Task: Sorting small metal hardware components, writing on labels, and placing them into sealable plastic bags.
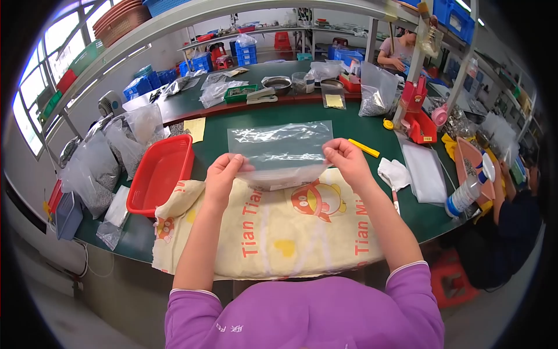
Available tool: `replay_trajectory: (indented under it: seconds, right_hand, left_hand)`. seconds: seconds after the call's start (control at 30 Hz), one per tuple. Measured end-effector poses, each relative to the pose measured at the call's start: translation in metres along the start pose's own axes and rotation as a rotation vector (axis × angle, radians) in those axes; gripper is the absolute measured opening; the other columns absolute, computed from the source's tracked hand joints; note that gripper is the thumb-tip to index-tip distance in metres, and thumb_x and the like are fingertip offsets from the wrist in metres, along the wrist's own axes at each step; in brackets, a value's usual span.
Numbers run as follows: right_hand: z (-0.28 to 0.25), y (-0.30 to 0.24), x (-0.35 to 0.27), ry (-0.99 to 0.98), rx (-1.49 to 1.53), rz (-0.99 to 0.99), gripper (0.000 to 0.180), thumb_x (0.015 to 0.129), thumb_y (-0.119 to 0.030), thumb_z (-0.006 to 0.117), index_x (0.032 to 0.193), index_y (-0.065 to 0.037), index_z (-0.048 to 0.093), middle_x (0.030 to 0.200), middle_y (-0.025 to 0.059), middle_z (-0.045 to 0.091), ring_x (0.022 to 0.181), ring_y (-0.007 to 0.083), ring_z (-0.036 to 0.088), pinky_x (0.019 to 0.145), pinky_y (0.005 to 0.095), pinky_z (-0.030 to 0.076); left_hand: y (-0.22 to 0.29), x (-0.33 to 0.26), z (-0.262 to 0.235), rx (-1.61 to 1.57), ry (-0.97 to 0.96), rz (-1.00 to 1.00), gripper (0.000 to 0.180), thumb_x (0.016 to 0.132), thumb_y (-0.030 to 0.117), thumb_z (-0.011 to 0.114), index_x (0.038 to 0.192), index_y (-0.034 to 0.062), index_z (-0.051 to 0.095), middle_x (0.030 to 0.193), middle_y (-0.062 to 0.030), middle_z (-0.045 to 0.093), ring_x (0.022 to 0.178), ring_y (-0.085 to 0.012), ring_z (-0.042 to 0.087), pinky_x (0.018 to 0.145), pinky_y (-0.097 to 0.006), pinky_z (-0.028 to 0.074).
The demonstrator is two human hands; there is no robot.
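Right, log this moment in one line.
left hand: pinching clear rectangular plastic bag | right hand: pinching same bag | below hands: cream printed cloth | left side: red rectangular plastic basket

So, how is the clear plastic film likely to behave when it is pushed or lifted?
The clear plastic film will probably be floppy, since it bows and creases between the left hand and the right hand. It looks thin and see-through, so likely light for its size. Its bright glare suggests a smooth, perhaps slippery surface.
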State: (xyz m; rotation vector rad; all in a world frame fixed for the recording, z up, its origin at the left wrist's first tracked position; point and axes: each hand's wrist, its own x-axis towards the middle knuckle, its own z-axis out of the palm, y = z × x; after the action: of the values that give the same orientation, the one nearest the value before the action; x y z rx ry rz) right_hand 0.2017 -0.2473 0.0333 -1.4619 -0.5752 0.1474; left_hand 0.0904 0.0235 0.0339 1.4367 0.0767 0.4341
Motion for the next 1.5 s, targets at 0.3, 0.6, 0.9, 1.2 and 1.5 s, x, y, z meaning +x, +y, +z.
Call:
replay_trajectory:
  seconds: [0.3, 0.6, 0.9, 1.2, 1.5]
  right_hand:
    - [0.001, -0.005, -0.012, 0.033, 0.007, -0.011, 0.015, 0.088, -0.004, 0.053, 0.099, 0.000, 0.062, 0.085, 0.0009, 0.061, 0.078, 0.0090, 0.059, 0.078, 0.0231, 0.047]
    - [-0.001, -0.036, -0.023, -0.048, -0.591, -0.122, 0.035, 0.074, -0.002, 0.069, 0.109, -0.007, 0.066, 0.096, 0.0029, 0.059, 0.092, 0.0132, 0.057, 0.083, 0.0251, 0.046]
    - [-0.009, -0.001, 0.031, 0.005, -0.308, -0.128, 0.015, 0.091, -0.020, 0.058, 0.089, -0.005, 0.059, 0.081, -0.0022, 0.059, 0.075, 0.0080, 0.054, 0.069, 0.0227, 0.044]
    - [0.022, -0.028, 0.005, 0.340, -0.153, -0.502, 0.018, 0.098, -0.021, 0.046, 0.091, -0.005, 0.050, 0.074, -0.0007, 0.050, 0.061, 0.0072, 0.045, 0.058, 0.0213, 0.040]
    - [0.010, 0.024, -0.025, 0.267, -0.332, -0.567, 0.015, 0.098, -0.021, 0.045, 0.095, -0.006, 0.049, 0.078, -0.0002, 0.048, 0.066, 0.0078, 0.042, 0.061, 0.0215, 0.038]
  left_hand:
    - [0.006, -0.010, 0.011, 0.013, 0.098, 0.182, 0.043, 0.085, 0.001, 0.047, 0.128, 0.0020, 0.049, 0.072, 0.0003, 0.055, 0.069, -0.0067, 0.055, 0.068, -0.021, 0.045]
    - [0.030, -0.027, 0.006, 0.902, -0.180, 0.509, 0.033, 0.069, 0.004, 0.073, 0.100, 0.0019, 0.063, 0.093, -0.0104, 0.052, 0.090, -0.0247, 0.055, 0.077, -0.031, 0.047]
    - [0.018, 0.040, -0.002, 0.505, -0.049, 0.219, 0.020, 0.092, 0.019, 0.055, 0.090, 0.0008, 0.063, 0.073, 0.0003, 0.062, 0.071, -0.0065, 0.056, 0.067, -0.022, 0.044]
    - [0.055, 0.002, 0.011, 0.412, -0.072, 0.450, 0.019, 0.095, 0.017, 0.052, 0.089, 0.0012, 0.060, 0.071, 0.0025, 0.055, 0.066, -0.0041, 0.050, 0.059, -0.019, 0.039]
    - [0.072, -0.028, 0.039, 1.048, -0.201, 0.644, 0.032, 0.075, 0.018, 0.071, 0.103, 0.0055, 0.061, 0.108, -0.0104, 0.060, 0.100, -0.0266, 0.057, 0.082, -0.036, 0.047]
